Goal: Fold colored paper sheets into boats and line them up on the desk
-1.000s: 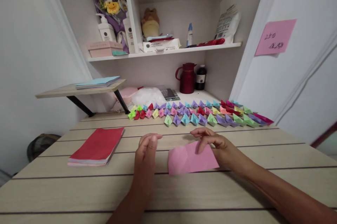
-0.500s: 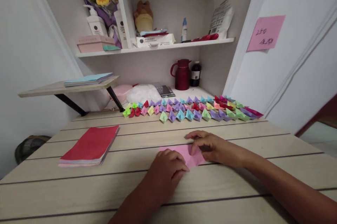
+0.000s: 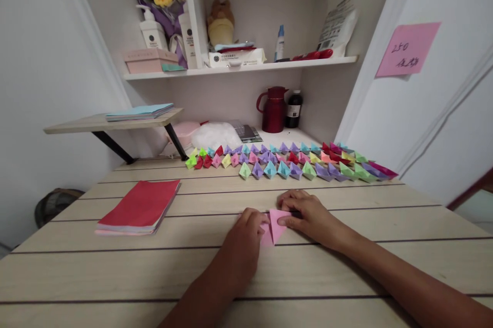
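Slatted table (image 3: pixel 300 271), white shelf (image 3: pixel 292 64) behind, left fingers (image 3: pixel 252 218) and right fingers (image 3: pixel 291 222) gripping pink paper (image 3: pixel 275 227)

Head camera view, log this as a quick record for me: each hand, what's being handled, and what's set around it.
Left hand: touching the paper's left side
Right hand: thumb on the folded flap
Pink paper: partly folded, between the hands, on the table
Paper boats: many colours, in rows beyond the hands
Red-topped paper stack: on the table, left of both hands
Blue-topped paper stack: on the small raised shelf
Red jug: beside a dark bottle
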`<state>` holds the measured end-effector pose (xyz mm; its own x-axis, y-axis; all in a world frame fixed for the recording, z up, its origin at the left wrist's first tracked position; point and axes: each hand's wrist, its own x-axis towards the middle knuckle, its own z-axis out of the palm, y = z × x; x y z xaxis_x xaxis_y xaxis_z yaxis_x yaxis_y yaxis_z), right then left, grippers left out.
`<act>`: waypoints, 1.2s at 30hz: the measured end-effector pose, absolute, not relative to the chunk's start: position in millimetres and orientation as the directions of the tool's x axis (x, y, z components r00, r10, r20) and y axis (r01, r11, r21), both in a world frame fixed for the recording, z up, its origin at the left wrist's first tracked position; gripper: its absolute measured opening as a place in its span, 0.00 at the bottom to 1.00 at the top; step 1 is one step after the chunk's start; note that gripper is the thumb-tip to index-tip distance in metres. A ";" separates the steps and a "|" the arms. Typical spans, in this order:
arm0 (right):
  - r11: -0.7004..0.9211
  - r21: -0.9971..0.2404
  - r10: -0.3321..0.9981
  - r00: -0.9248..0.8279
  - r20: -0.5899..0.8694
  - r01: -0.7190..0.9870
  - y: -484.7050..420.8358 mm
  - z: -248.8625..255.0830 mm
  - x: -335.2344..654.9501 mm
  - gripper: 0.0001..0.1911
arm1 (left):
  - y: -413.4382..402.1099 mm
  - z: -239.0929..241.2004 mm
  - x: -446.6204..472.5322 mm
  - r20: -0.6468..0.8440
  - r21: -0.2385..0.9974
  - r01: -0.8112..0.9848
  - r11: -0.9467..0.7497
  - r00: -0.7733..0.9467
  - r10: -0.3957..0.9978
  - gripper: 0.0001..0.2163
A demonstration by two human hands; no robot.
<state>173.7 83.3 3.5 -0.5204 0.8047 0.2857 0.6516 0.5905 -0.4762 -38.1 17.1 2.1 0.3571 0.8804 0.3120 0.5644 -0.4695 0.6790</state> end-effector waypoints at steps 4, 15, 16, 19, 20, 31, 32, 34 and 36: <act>0.558 -0.460 0.828 -0.496 0.261 0.690 83.6 1.7 171.0 0.12 | 17.6 -2.0 -37.5 0.266 0.629 0.607 -0.486 0.419 0.868 0.19; 0.382 -0.403 0.922 -0.308 0.236 0.832 98.9 1.4 196.8 0.08 | 18.5 -0.1 -43.7 0.231 0.265 0.717 -0.645 0.602 0.765 0.21; 0.377 -0.397 0.923 -0.304 0.236 0.837 99.9 1.9 199.5 0.07 | 18.3 1.5 -44.3 0.222 0.271 0.715 -0.644 0.605 0.765 0.21; 0.374 -0.380 0.923 -0.301 0.238 0.846 99.5 4.4 202.7 0.12 | 18.0 4.9 -44.8 0.210 0.292 0.714 -0.636 0.601 0.771 0.21; 0.378 -0.373 0.922 -0.307 0.237 0.847 98.1 5.4 201.7 0.16 | 17.8 5.5 -44.7 0.209 0.297 0.716 -0.632 0.597 0.774 0.22; 0.434 -0.551 0.895 -0.412 0.172 0.713 76.5 5.6 171.2 0.16 | 17.0 -4.7 -42.3 0.283 0.319 0.711 -0.627 0.560 0.779 0.16; 0.409 -0.616 0.901 -0.407 0.152 0.674 76.5 4.3 171.5 0.15 | 17.1 -5.5 -42.1 0.288 0.327 0.709 -0.625 0.555 0.781 0.16; 0.366 -0.716 0.906 -0.405 0.126 0.595 77.0 2.0 172.7 0.13 | 17.6 -6.8 -42.1 0.290 0.343 0.706 -0.620 0.548 0.785 0.16; 0.348 -0.768 0.902 -0.415 0.119 0.537 77.1 1.2 173.6 0.15 | 18.7 -8.0 -42.4 0.294 0.354 0.703 -0.617 0.542 0.787 0.15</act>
<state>173.6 77.1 1.2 -0.4151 0.9020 0.1187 0.5374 0.3484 -0.7680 -42.4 18.7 -8.0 0.5421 0.7871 0.2943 0.7032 -0.6166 0.3539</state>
